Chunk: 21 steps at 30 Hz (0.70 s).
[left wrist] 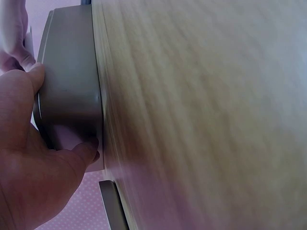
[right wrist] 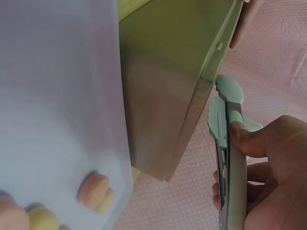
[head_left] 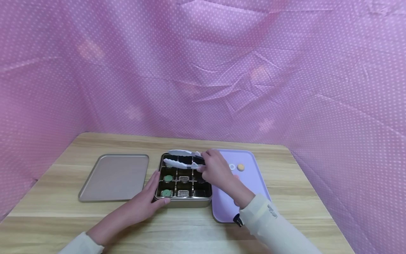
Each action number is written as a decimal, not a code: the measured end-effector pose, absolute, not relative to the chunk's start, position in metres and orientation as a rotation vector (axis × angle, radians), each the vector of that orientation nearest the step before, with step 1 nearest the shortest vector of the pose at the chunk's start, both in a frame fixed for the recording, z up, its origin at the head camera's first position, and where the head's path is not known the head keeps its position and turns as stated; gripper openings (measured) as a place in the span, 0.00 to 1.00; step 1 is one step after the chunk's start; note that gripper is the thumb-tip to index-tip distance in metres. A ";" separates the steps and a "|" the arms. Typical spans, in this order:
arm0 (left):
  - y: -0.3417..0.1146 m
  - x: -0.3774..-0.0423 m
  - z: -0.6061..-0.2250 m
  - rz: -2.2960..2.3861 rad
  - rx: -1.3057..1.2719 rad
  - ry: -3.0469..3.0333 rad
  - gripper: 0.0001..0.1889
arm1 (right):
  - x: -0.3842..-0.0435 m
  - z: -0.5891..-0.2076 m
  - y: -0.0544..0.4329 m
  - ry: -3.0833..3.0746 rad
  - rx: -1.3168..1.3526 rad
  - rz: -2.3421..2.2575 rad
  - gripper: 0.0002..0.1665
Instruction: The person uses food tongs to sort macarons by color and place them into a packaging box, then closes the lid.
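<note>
Right hand [head_left: 217, 167] has the handles of white-tipped tongs [head_left: 179, 164]; tong heads apart in the head view, no piece visible between them. They hang over the back row of the compartmented box [head_left: 184, 203], tips at about 11 o'clock. Contents of that compartment under the tips: can't make out.

Left hand [head_left: 147, 201] is spread in a V at the box's 7 o'clock corner, thumb on the front rim, fingers against the left wall. Reads as bracing.

In the box: one green piece [head_left: 168, 178] at 9 o'clock, another green piece [head_left: 166, 193] at 7–8.

Lavender tray [head_left: 225, 201] just beside the box at 3 o'clock: white ring [head_left: 232, 166] and tan disc [head_left: 240, 167] toward its 12; right wrist view adds a pink piece [right wrist: 93, 189]. Flat beige lid-like panel [head_left: 114, 178] at 9 o'clock, apart from the box.

My read: mid-loading, at or just past a drop. If the tongs are empty, next move calls for lifting clear of the dividers, then swinging to 3 o'clock for a pick, left brace held.
</note>
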<state>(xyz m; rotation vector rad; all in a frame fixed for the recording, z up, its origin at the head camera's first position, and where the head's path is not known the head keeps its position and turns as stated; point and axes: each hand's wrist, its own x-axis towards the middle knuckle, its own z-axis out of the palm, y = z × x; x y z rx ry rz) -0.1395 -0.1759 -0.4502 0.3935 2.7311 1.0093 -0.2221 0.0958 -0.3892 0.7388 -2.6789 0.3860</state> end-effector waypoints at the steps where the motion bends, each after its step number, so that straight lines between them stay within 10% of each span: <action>1: -0.176 -0.139 -0.450 1.008 0.393 2.731 0.57 | -0.222 -0.389 0.097 -2.686 0.735 0.392 0.24; 21: -0.177 -0.142 -0.449 1.006 0.387 2.723 0.58 | -0.201 -0.382 0.157 -2.708 0.528 0.534 0.22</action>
